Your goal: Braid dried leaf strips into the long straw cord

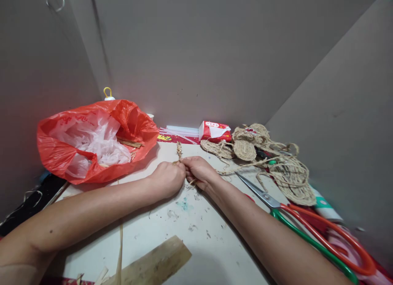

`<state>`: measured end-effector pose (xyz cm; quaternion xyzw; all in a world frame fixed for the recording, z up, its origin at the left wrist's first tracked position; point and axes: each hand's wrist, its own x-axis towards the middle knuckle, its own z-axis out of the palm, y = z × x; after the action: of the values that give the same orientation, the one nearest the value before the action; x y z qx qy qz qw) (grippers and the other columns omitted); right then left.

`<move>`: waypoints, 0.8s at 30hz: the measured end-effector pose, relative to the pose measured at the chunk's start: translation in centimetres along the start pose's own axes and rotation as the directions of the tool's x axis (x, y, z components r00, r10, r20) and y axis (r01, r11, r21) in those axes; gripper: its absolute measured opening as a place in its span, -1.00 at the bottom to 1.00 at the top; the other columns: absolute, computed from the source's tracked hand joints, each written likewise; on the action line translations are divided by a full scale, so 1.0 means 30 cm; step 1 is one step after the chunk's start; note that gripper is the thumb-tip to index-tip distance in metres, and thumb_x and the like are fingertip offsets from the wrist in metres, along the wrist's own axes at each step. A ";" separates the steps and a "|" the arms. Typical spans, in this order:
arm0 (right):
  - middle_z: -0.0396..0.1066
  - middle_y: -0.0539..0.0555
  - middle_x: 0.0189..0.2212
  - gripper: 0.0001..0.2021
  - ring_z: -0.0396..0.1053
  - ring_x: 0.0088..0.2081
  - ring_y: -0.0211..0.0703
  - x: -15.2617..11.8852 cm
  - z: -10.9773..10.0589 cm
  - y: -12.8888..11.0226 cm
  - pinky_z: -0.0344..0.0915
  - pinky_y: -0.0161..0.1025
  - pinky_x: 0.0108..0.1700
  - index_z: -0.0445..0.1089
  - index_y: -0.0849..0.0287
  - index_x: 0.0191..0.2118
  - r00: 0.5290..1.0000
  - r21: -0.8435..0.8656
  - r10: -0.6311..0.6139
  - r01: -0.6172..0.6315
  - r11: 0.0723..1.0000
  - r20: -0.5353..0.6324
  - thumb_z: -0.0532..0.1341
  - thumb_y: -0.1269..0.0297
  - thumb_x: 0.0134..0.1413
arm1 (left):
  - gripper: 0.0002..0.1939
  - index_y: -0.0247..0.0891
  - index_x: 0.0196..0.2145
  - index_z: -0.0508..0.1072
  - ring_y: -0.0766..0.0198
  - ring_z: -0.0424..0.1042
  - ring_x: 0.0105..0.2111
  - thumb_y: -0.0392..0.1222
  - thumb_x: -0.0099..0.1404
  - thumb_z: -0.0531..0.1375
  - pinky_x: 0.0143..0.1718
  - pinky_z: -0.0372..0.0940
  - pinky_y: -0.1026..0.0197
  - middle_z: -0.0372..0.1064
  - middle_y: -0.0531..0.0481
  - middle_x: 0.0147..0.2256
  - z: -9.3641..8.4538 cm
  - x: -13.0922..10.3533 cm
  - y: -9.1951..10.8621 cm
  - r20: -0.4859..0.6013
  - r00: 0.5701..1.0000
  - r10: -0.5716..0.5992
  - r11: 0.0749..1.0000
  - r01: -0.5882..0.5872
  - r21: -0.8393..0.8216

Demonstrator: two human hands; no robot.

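Note:
Near the middle of the white table (196,223), my left hand (168,179) and my right hand (198,170) meet, knuckles touching. Both are closed on a thin straw-coloured braid (179,149), whose short knotted end sticks up beyond my fingers. A loose bit of fibre (192,182) shows below my right fingers. The exact grip inside the hands is hidden.
A red plastic bag (92,176) with white plastic inside is at left. Woven coils (291,180) and a tissue pack (215,131) lie behind at right. Large scissors (267,198) rest beside my right forearm. A flat brown husk strip (156,262) lies in front.

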<state>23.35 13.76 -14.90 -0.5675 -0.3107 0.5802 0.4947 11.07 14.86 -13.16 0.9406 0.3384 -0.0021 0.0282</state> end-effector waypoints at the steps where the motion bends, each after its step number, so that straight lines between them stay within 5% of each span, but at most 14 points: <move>1: -0.08 -0.20 -0.86 -0.75 -0.19 -0.80 -0.46 0.001 -0.002 0.001 -0.25 -0.44 -0.76 0.14 0.18 -0.66 1.000 0.007 0.002 -0.002 1.000 0.006 0.12 0.40 -0.03 | -0.72 -0.44 -0.14 0.37 0.03 0.46 -0.29 -0.37 0.24 -0.03 -0.27 0.27 0.11 0.44 -0.28 -0.37 -0.003 -0.020 0.005 0.010 1.000 0.029 1.000 -0.030 0.009; 4: -0.07 -0.21 -0.84 -0.82 -0.22 -0.79 -0.48 0.003 -0.010 -0.001 -0.28 -0.45 -0.76 0.18 0.19 -0.61 0.999 0.026 0.019 -0.020 0.999 0.043 0.13 0.41 -0.06 | -0.78 -0.35 -0.34 0.42 0.08 0.44 -0.42 -0.26 0.24 -0.01 -0.35 0.25 0.14 0.42 -0.19 -0.47 -0.035 -0.077 -0.002 0.041 0.992 0.118 0.992 -0.116 -0.056; 7: -0.11 -0.23 -0.81 -0.80 -0.26 -0.77 -0.49 0.002 -0.020 -0.013 -0.29 -0.46 -0.74 0.13 0.18 -0.62 0.994 0.036 0.034 -0.038 0.999 0.108 0.15 0.40 -0.07 | -0.75 -0.28 -0.46 0.38 0.22 0.35 -0.47 -0.21 0.26 -0.03 -0.40 0.19 0.22 0.37 -0.07 -0.50 -0.074 -0.069 -0.046 -0.132 0.991 -0.031 0.932 -0.019 -0.363; 9: -0.13 -0.24 -0.79 -0.81 -0.28 -0.75 -0.49 0.002 -0.027 -0.023 -0.31 -0.47 -0.73 0.14 0.19 -0.60 0.988 0.028 0.044 -0.048 0.998 0.150 0.15 0.38 -0.06 | -0.80 -0.28 -0.45 0.35 0.32 0.29 -0.49 -0.24 0.25 -0.01 -0.41 0.15 0.29 0.33 0.00 -0.49 -0.082 -0.016 -0.081 -0.165 0.959 -0.231 0.756 0.070 -0.651; 10: -0.14 -0.24 -0.79 -0.82 -0.29 -0.75 -0.49 0.003 -0.031 -0.027 -0.31 -0.47 -0.72 0.15 0.19 -0.59 0.985 0.018 0.048 -0.052 0.998 0.168 0.15 0.37 -0.06 | -0.84 -0.29 -0.47 0.34 0.36 0.26 -0.52 -0.28 0.23 0.01 -0.44 0.14 0.31 0.31 0.02 -0.52 -0.078 0.019 -0.096 -0.034 0.960 -0.277 0.602 0.146 -0.785; 15: -0.17 -0.24 -0.75 -0.83 -0.31 -0.72 -0.47 0.008 -0.053 -0.037 -0.31 -0.45 -0.71 0.15 0.18 -0.55 0.973 -0.063 0.053 -0.039 0.997 0.227 0.13 0.31 -0.03 | -0.76 -0.32 -0.57 0.30 0.44 0.09 -0.72 -0.35 0.20 -0.05 -0.65 0.03 0.33 0.18 0.07 -0.67 -0.021 0.155 -0.113 0.238 0.958 -0.162 0.400 0.285 -0.871; 19: -0.18 -0.23 -0.72 -0.84 -0.28 -0.70 -0.43 0.008 -0.071 -0.038 -0.29 -0.43 -0.69 0.16 0.16 -0.51 0.964 -0.176 0.039 0.008 0.984 0.261 0.14 0.25 -0.03 | -0.77 -0.31 -0.58 0.29 0.49 -0.10 -0.76 -0.32 0.21 -0.02 -0.69 -0.13 0.36 0.00 0.18 -0.72 0.007 0.154 -0.116 0.247 0.958 -0.145 0.348 0.283 -0.894; 24: -0.05 -0.17 -0.73 -0.83 -0.17 -0.69 -0.38 0.015 -0.091 -0.040 -0.22 -0.38 -0.66 0.28 0.19 -0.48 0.961 -0.405 -0.042 0.155 0.901 0.273 0.13 0.22 0.00 | -0.79 -0.35 -0.60 0.38 0.48 0.16 -0.60 -0.36 0.15 0.07 -0.55 0.04 0.42 0.26 0.09 -0.60 0.006 0.141 -0.145 0.193 0.973 -0.125 0.362 0.226 -0.905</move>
<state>26.32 14.00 -14.40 -0.5641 -0.5190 0.5420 0.3445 11.57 20.91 -13.66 0.7232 0.3788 0.1404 0.5601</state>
